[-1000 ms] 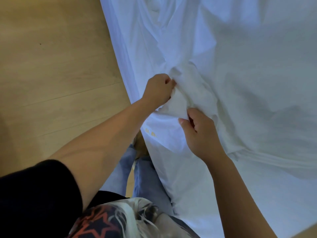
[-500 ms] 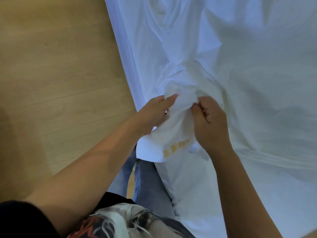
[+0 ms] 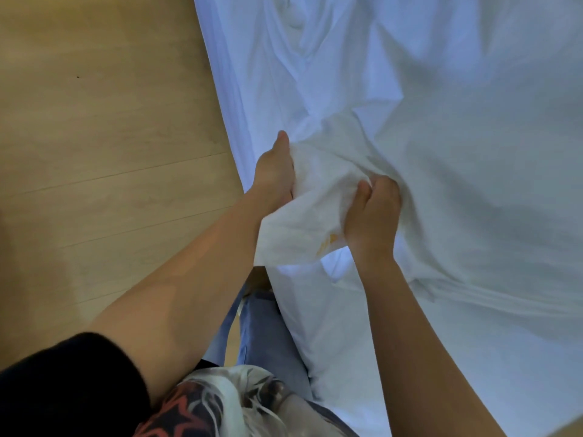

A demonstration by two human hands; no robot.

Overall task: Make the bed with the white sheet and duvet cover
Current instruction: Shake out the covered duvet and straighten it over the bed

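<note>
A white duvet cover (image 3: 457, 159) lies crumpled across the bed, over a white sheet (image 3: 347, 335) that hangs down the bed's near side. One corner of the cover (image 3: 299, 234), marked with small yellow lettering, is lifted off the bed at its left edge. My left hand (image 3: 274, 171) reaches into the folds at that corner and holds the cloth, its fingers hidden inside. My right hand (image 3: 372, 212) grips the bunched fabric just to the right, thumb up and fingers curled.
Light wooden floor (image 3: 104, 146) runs along the left of the bed. My legs in blue jeans (image 3: 258, 335) stand against the bed's side. Deep creases (image 3: 303, 58) run through the cover toward the far end.
The corner with the yellow lettering was pulled out of the bunched fabric and lifted. My left hand pushed deeper into the folds, and my right hand took a fuller grip beside it.
</note>
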